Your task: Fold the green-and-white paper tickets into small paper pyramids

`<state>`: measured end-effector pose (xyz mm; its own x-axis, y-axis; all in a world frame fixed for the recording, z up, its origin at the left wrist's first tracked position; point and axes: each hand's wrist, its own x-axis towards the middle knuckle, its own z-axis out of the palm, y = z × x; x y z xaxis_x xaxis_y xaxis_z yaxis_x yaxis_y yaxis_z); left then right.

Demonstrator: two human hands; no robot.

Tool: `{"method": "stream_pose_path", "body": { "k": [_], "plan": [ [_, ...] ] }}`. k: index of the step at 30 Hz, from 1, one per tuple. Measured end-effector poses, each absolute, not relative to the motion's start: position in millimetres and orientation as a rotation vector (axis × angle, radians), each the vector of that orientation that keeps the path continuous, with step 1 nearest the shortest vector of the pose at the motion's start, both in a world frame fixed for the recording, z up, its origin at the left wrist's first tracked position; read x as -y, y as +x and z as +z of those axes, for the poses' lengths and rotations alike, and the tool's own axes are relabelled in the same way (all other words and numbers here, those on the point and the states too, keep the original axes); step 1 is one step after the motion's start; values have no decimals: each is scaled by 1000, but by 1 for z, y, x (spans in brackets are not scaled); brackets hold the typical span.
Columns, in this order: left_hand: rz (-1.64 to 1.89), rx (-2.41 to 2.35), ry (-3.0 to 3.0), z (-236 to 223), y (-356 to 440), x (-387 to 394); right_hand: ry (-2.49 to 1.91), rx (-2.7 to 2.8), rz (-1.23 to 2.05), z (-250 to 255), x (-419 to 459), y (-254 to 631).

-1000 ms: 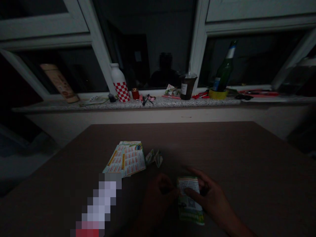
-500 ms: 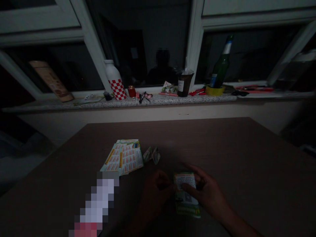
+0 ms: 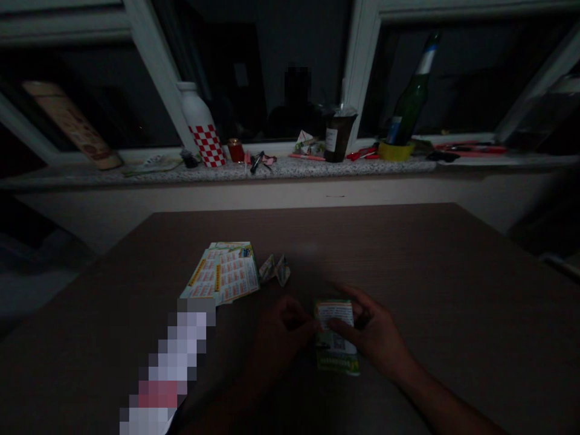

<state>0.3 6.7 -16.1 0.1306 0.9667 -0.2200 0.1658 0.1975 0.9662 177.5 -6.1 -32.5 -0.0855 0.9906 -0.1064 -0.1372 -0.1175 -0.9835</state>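
Your right hand [image 3: 369, 332] pinches the printed paper [image 3: 336, 356] | your left hand [image 3: 290, 329] pinches its left edge | long axis near upright, green end toward you

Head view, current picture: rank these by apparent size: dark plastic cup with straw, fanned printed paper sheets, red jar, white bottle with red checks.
Largest to smallest, by area in the picture:
1. Printed paper sheets
2. White bottle with red checks
3. Dark plastic cup
4. Red jar

Beyond the hands, dark windows [image 3: 258, 72] in pale frames rise above a speckled sill [image 3: 281, 171]. Dim light falls across the brown table [image 3: 385, 241] beneath them.
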Motion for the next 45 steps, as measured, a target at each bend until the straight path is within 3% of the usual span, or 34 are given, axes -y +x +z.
{"method": "stream_pose_path", "body": {
  "k": [45],
  "plan": [
    [867,-1295,1244,-13,0,-6,-1194,1169,1364,-27,7,179]
  ]
}}
